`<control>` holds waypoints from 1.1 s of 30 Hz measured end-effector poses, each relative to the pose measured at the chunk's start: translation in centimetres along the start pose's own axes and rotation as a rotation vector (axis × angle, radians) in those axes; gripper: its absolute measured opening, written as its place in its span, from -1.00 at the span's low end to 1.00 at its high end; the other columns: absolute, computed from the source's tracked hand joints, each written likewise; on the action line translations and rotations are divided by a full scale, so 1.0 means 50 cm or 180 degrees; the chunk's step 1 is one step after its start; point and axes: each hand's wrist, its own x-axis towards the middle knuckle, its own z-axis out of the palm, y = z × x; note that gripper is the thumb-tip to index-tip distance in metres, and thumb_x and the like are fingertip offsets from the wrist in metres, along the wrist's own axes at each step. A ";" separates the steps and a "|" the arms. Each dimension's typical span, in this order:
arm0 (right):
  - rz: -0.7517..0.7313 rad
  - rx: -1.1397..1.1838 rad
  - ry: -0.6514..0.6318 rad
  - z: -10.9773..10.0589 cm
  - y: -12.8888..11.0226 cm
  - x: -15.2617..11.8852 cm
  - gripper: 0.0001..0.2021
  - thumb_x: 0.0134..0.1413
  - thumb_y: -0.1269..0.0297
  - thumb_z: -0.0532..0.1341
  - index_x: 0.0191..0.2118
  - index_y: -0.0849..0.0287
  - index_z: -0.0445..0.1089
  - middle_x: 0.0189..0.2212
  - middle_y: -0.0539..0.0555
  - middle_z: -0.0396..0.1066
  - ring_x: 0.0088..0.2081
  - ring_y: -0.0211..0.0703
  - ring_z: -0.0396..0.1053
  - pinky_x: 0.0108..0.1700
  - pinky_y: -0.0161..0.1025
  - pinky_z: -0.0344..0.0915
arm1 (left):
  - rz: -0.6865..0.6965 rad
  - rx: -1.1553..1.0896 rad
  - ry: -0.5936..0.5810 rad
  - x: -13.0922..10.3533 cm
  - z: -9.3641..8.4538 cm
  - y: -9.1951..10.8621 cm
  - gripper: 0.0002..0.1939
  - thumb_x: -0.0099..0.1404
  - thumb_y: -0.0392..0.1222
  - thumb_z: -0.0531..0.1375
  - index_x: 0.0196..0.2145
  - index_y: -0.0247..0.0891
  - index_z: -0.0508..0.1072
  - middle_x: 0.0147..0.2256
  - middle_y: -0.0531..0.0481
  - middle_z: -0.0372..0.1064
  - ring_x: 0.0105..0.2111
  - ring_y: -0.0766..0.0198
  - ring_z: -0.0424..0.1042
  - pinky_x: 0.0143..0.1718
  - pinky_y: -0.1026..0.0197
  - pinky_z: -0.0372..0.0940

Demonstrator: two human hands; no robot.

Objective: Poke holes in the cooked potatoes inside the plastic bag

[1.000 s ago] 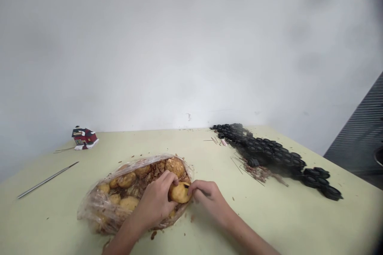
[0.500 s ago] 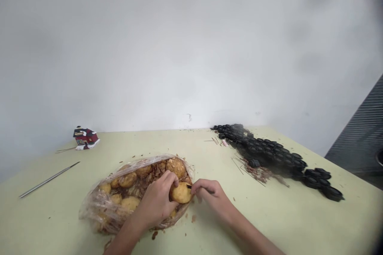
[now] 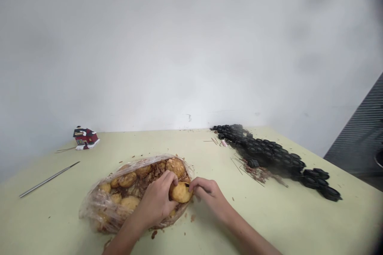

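My left hand is closed around a yellowish potato at the right end of a clear plastic bag. Pinched in the fingers of my right hand is a small dark tool, mostly hidden, whose tip touches the potato's upper right side. It may be a small blade, but its full shape does not show. Several more potatoes and brown peel-like scraps lie inside the open bag.
Left on the table are a thin metal rod-like tool and a small red toy house. Many black round plastic parts spread along the right, with thin sticks and reddish shreds beside them. A white wall stands behind.
My right hand has shifted slightly up and left, keeping the dark tool's tip against the potato. The left hand and the bag look almost the same.
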 end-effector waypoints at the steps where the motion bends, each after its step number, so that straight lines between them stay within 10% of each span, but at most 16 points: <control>1: 0.0002 0.0008 0.0040 0.000 0.000 0.000 -0.82 -0.07 0.39 0.05 -0.44 0.17 0.40 -0.60 -0.08 0.26 -0.50 -0.27 0.22 -0.42 -0.35 0.14 | -0.0004 -0.0001 0.0006 0.000 0.000 0.000 -0.72 0.00 -0.39 0.13 -0.31 -0.18 0.17 -0.28 0.07 0.23 -0.33 0.27 0.22 -0.32 0.25 0.05; 33: -0.0512 -0.1025 -0.0029 0.008 0.021 -0.010 -0.74 0.04 0.45 0.01 -0.36 0.16 0.46 -0.53 -0.05 0.35 -0.47 -0.27 0.27 -0.39 -0.38 0.16 | -0.0071 0.0032 0.0051 0.001 0.004 -0.004 -0.75 0.02 -0.36 0.11 -0.32 -0.18 0.17 -0.29 0.07 0.23 -0.35 0.26 0.23 -0.34 0.24 0.05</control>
